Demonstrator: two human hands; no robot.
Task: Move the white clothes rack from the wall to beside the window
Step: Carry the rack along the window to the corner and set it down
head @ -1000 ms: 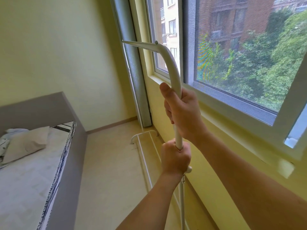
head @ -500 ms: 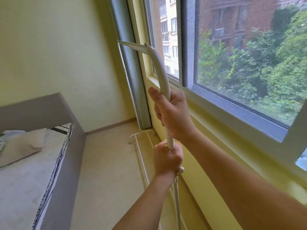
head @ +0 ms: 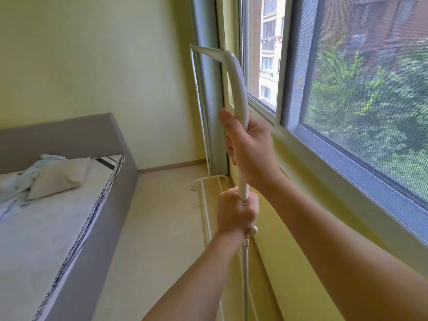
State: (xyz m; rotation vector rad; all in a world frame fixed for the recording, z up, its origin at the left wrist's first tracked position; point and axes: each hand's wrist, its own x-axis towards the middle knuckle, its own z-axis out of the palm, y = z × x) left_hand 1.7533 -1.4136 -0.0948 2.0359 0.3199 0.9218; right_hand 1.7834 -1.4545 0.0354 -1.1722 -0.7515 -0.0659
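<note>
The white clothes rack stands upright close to the yellow wall under the window. Its near post curves at the top into a rail running away toward the far corner, where a thin far post drops to a curved foot on the floor. My right hand is wrapped around the near post, thumb up. My left hand grips the same post just below it, above a small white knob. The post's bottom is out of frame.
A bed with a grey frame, white mattress and pillow fills the left side. A strip of pale floor runs between bed and window wall. A grey rolled blind or curtain hangs in the corner.
The view has shifted slightly; the rack's far post and foot now show more fully by the corner. Both hands keep the same grip on the post.
</note>
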